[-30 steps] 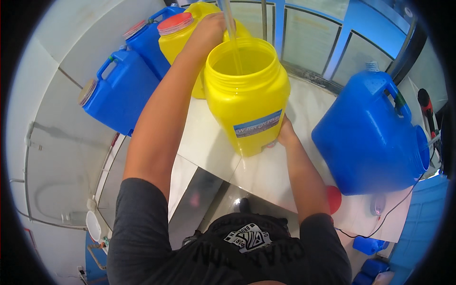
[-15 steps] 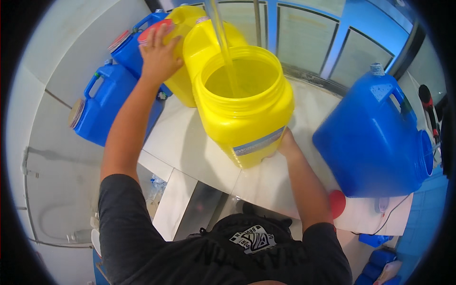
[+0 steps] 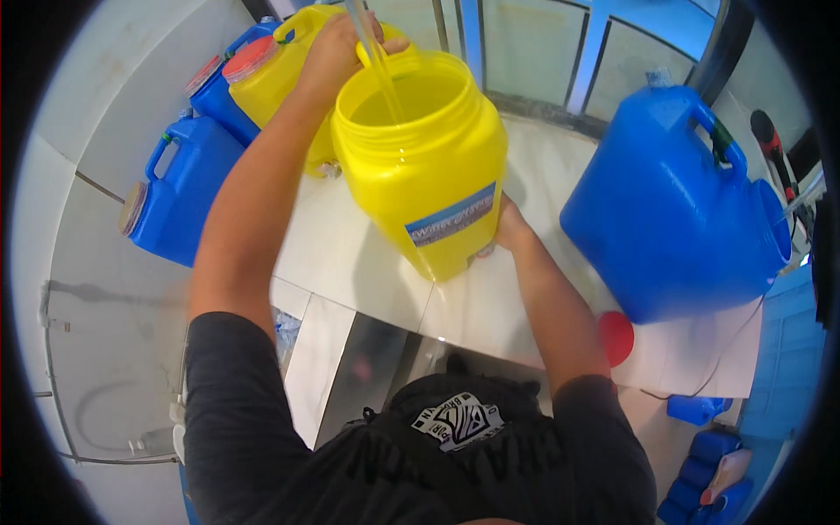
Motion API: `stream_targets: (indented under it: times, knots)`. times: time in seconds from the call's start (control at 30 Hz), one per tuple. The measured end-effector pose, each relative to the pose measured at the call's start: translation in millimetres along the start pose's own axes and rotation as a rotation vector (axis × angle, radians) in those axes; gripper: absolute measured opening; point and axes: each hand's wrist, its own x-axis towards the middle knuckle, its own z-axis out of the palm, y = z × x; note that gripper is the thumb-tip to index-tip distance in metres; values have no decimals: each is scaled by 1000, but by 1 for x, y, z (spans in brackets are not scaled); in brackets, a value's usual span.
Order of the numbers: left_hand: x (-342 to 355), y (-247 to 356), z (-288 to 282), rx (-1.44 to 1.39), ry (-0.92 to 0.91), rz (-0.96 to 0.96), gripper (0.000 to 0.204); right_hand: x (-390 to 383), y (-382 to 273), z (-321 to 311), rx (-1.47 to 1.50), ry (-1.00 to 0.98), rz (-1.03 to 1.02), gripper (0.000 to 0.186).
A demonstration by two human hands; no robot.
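Note:
A wide-mouthed yellow plastic jar [image 3: 429,166] with a blue label stands open on the white counter [image 3: 350,254] in front of me. A clear thin tube [image 3: 376,61] runs down into its mouth. My left hand [image 3: 337,44] is at the jar's far rim, closed around that tube. My right hand [image 3: 507,227] presses against the jar's lower right side, near its base. Whether there is liquid inside is hard to tell.
A big blue jerrycan [image 3: 674,201] stands on the counter to the right, a red cap [image 3: 615,337] near its base. At the left are a yellow jug with a red lid [image 3: 262,79] and two blue jerrycans [image 3: 179,197]. Windows run along the back.
My left hand has moved from the jugs at the left back to the jar's rim and taken the tube. The jar appears closer and larger in view.

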Motion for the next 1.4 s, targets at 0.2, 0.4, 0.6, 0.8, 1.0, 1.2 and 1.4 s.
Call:
stream_targets:
  times: [0.2, 0.4, 0.6, 0.8, 1.0, 1.2, 1.4]
  knots:
    - [-3, 21, 11, 57, 322, 24, 38, -3, 1, -4, -97, -63, 15, 77]
    - [1, 33, 17, -10, 334, -127, 38, 40, -3, -25, -224, 192, 145, 82]
    - [-2, 26, 15, -15, 308, -146, 32, 141, -30, 0, -72, -184, -59, 89]
    - [-7, 13, 24, -70, 341, -38, 22, 69, -73, 15, -376, 148, -74, 87]
    - [-13, -4, 14, -43, 113, 12, 25, -166, -110, 6, -432, -70, -428, 74]
    - [-90, 16, -8, -636, 209, -556, 54, -394, -205, -68, -813, 8, -907, 35]
    - [-221, 103, -19, -624, 218, -1138, 54, -412, -341, -198, -1361, 1123, -1026, 28]
